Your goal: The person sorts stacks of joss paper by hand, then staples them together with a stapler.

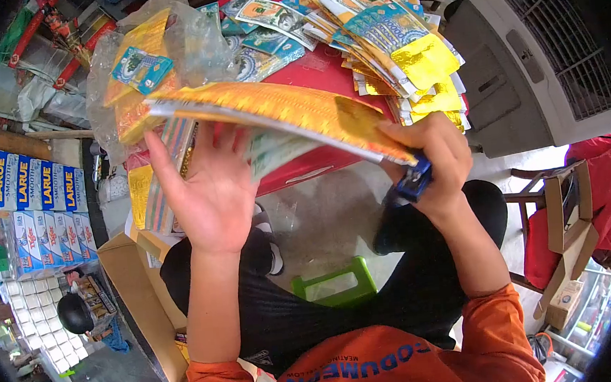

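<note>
Two bare hands hold up one floppy sheaf of gold paper (278,110) above the person's lap, just in front of the orange shirt and dark trousers. The left hand (209,191) lies flat beneath the sheaf, palm up and fingers (226,136) spread wide, apparently to stop the thin sheets from sagging. The right hand (435,155) is closed around a blue stapler (416,179) at the sheaf's near right corner. Whether the stapler's mouth already bites the paper I cannot tell. The corner hold likely keeps the sheet edges squared.

Below the hands, on the floor between the knees, sits a green plastic stool (334,283), and an open cardboard box (138,305) stands by the left leg. Beyond the sheaf is a red worktop (310,68), with fanned bundles of printed paper with gold foil (393,33) spread along its far side, probably so each stays easy to pick. A crumpled plastic bag (185,35) of more paper sits at its left. Further out, beer cartons (18,185) are stacked at the left. A grey air cooler (531,51) stands at the right.
</note>
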Available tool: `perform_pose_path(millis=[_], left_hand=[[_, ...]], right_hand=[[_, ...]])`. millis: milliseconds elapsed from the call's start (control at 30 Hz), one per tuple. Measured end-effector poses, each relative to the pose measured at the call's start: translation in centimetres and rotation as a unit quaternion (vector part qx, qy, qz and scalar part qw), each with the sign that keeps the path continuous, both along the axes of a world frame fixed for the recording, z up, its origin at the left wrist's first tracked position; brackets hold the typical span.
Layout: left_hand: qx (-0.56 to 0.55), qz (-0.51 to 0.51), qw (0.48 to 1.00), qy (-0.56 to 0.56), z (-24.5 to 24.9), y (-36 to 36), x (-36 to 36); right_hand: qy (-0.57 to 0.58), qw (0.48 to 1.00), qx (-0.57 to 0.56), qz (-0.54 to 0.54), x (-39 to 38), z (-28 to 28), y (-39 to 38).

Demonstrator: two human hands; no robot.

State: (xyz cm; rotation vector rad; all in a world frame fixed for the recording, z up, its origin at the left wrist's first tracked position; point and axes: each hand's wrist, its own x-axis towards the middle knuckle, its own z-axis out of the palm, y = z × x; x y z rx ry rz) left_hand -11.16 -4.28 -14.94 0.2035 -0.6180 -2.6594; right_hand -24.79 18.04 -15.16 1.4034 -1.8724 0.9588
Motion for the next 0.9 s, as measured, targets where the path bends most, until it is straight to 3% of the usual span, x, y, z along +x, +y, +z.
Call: perform_pose_path(millis=[167,233,267,367,467,600,800,867,900], left_hand=[[0.015,-0.009,0.999,-0.048,0.3,0.8,-0.7],[0.057,-0.084,0.989,-0.112,0.1,1.1,-0.9],[0.104,-0.122,0.982,-0.103,0.3,1.3,-1.0],[0.088,-0.197,0.975,-0.060,0.3,2.2,-1.6],[0.080,-0.195,0.976,-0.057,0.2,2.2,-2.4],[0.055,-0.173,0.982,-0.057,-1.8,0.5,-2.8],[-0.022,-0.100,0.987,-0.123,-3.1,-0.6,-2.7],[-0.127,-0.052,0.981,-0.140,-3.2,-0.2,-2.1],[-0.127,-0.051,0.981,-0.141,-3.1,0.3,-1.9]], right_hand=[[-0.074,0.994,-0.055,-0.063,-0.3,-0.1,0.3],[-0.083,0.991,-0.075,-0.069,-0.3,0.4,-0.2],[-0.075,0.989,-0.098,-0.079,-0.5,0.7,-0.5],[-0.034,0.985,-0.141,-0.093,-1.4,1.4,-1.3],[0.078,0.994,-0.044,-0.059,-1.4,1.6,-1.8],[0.113,0.978,0.172,0.033,1.2,0.1,-2.2],[0.092,0.960,0.235,0.123,4.7,-2.8,-3.3],[0.084,0.960,0.237,0.126,5.2,-3.1,-3.3],[0.076,0.959,0.240,0.130,5.4,-3.2,-3.4]])
